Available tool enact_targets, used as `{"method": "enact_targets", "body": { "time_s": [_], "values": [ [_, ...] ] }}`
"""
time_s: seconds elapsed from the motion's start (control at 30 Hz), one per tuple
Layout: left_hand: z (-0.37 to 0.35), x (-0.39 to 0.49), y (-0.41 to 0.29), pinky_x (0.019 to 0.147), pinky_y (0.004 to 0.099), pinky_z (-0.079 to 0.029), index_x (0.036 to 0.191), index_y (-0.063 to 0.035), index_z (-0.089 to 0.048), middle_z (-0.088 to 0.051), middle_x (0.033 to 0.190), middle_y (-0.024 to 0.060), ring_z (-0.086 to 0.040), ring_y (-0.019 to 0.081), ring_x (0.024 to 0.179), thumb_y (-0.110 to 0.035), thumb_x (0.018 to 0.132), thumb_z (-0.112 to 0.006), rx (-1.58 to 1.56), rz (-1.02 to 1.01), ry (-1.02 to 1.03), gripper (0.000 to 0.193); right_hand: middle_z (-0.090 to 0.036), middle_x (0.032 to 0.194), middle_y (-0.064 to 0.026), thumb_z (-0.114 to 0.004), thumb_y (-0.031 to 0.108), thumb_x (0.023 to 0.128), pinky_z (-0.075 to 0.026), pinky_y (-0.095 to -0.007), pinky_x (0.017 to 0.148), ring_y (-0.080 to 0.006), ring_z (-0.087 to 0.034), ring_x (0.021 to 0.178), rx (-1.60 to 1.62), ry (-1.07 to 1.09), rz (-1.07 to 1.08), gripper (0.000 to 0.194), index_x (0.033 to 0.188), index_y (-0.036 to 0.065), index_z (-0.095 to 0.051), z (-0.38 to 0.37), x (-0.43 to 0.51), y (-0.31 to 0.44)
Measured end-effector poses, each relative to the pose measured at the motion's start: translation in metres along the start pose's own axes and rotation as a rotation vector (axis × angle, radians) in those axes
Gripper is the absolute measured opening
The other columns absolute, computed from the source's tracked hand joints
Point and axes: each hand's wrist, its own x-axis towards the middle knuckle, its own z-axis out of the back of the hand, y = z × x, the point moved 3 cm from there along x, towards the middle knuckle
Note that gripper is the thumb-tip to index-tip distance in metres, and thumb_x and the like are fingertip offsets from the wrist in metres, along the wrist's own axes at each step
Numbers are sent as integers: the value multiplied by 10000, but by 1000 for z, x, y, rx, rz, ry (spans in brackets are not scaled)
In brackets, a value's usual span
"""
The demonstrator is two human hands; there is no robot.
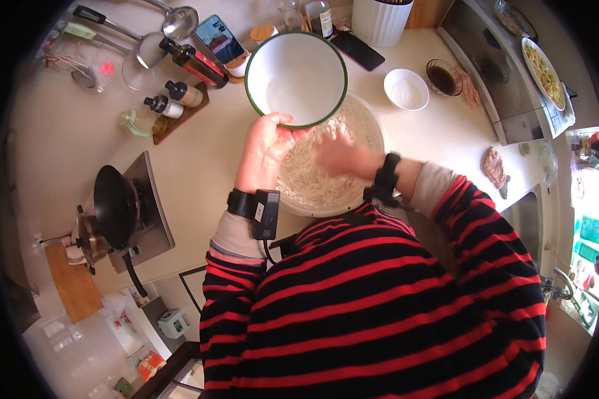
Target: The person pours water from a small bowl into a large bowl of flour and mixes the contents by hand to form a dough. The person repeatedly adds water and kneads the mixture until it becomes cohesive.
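My left hand (272, 142) grips the near rim of a white enamel bowl (299, 75) with a green edge. The enamel bowl is tilted so that its inside faces me, and it hangs over the far part of a wide mixing basin (374, 117). Rough, shaggy flour dough (304, 182) covers the basin's inside. Down in the basin, my right hand (342, 154) is blurred and touches the dough; its fingers are too smeared to tell their shape. Whether liquid lies in the enamel bowl is hard to tell.
Right of the basin are a small white bowl of white powder (407, 91), a glass bowl of dark sauce (443, 78) and a dark phone (358, 51). Bottles (194, 62) and a propped phone (220, 40) stand at the back left. A black wok (114, 207) sits on the hob at left.
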Motion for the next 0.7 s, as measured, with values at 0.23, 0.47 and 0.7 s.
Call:
{"method": "enact_targets", "body": {
  "time_s": [0.23, 0.47, 0.7],
  "values": [
    [8, -3, 4, 847, 441, -528, 1121, 98, -420, -539, 1085, 232, -590, 346, 958, 22, 817, -451, 32, -39, -55, 315, -508, 1269, -84, -685, 334, 675, -326, -608, 947, -304, -434, 1208, 448, -52, -84, 531, 1186, 225, -592, 27, 60, -14],
    [18, 6, 2, 837, 490, -530, 1190, 98, -367, -499, 1170, 241, -567, 382, 1005, 60, 815, -410, 50, -13, -74, 380, -413, 1378, -83, -673, 332, 715, -257, -651, 1004, -315, -317, 1310, -47, 69, 178, 436, 1135, 217, -653, 1, 6, 24],
    [16, 2, 6, 843, 441, -521, 1126, 89, -439, -548, 1095, 226, -581, 354, 989, 28, 820, -435, 26, -16, 15, 312, -522, 1273, -72, -712, 390, 655, -316, -614, 924, -302, -450, 1200, 267, -197, -153, 561, 1170, 190, -612, 18, 65, -32]
  ]
}}
